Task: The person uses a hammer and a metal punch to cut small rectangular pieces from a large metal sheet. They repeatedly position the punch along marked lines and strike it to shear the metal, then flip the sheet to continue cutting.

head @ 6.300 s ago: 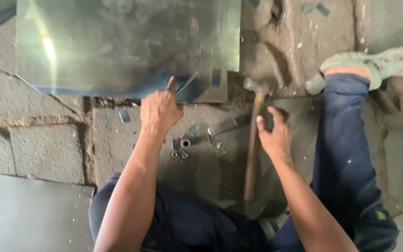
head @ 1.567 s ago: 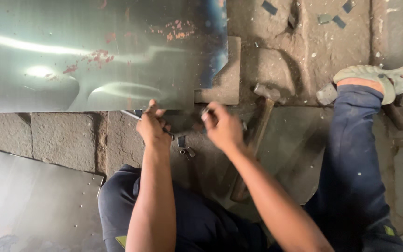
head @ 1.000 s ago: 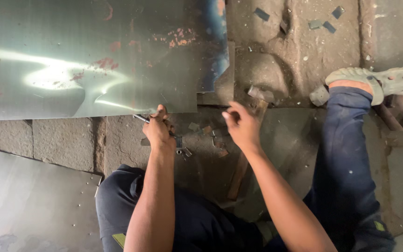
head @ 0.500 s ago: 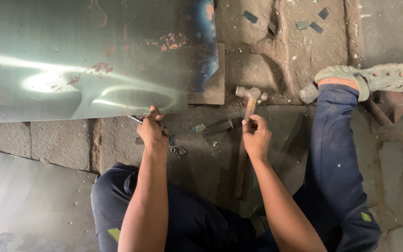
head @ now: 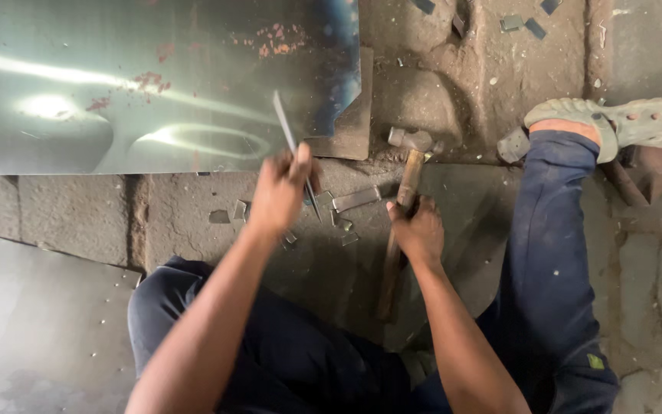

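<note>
Chisel-like metal rod (head: 294, 153) is sticking up from the closed fingers of the left hand (head: 279, 192), tip angling over the metal sheet (head: 139, 84), while the right hand (head: 417, 228) is wrapping its fingers around the wooden hammer (head: 400, 207) handle, ready for lifting.

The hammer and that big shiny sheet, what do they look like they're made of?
The hammer, gripped by the right hand, seems to have a wooden handle, brown and matt, with a dull grey head, probably steel. The big sheet looks like thin sheet metal: glossy, throwing light streaks, with reddish rust-like spots and a bluish tint at one edge.
</note>
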